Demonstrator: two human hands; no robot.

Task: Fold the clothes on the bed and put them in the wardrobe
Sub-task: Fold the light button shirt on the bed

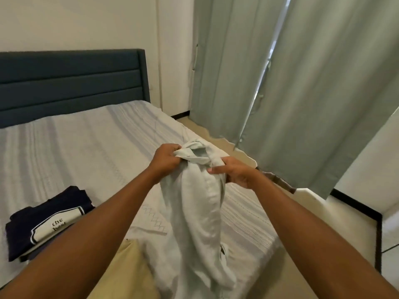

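Facing one striped-sheeted bed [64,147] with one blue headboard [69,83], two green curtains [302,83] hanging beyond its right side, one folded navy T-shirt [26,234] lying on its left. Holding one pale shirt [200,212] above the bed, clenching its collar in both grips, left hand [166,160], right hand [237,175].

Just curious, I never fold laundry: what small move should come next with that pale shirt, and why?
Probably draw the left hand and right hand apart to spread the pale shirt over the bed: they grip its collar close together, so it hangs bunched, not flat enough to fold.
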